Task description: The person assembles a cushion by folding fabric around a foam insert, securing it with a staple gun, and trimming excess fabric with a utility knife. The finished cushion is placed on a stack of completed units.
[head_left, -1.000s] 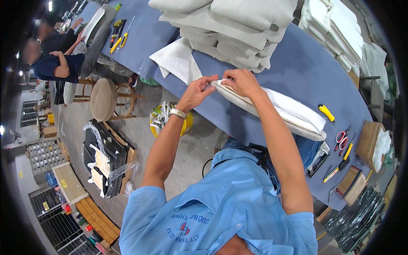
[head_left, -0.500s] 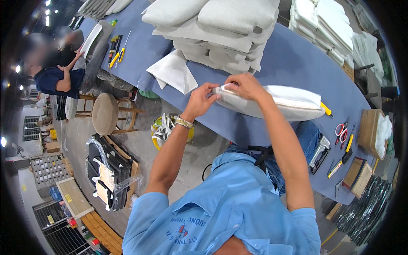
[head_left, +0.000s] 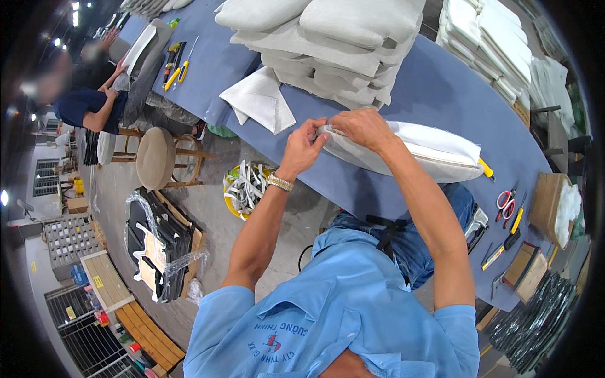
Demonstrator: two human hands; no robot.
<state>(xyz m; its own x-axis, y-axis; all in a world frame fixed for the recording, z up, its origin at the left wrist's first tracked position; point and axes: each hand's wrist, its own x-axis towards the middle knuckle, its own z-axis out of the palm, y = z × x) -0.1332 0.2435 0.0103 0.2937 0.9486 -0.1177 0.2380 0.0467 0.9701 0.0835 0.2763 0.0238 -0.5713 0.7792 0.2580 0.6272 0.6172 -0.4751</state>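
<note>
Both hands pinching the open end of the white cushion (head_left: 416, 154) on the blue table (head_left: 441, 88), left hand (head_left: 304, 146) & right hand (head_left: 359, 126) shut on fabric. Imo grip slips = stuffing pops out

Both forearms rise from the lower edge and converge ahead of the chest. The left hand (head_left: 305, 146) has its fingers curled into a pinch, thumb against the fingertips, with a banded bracelet on the wrist. The right hand (head_left: 362, 128) lies palm down, fingers bent in a closed grip, its fingertips touching the left's.
</note>
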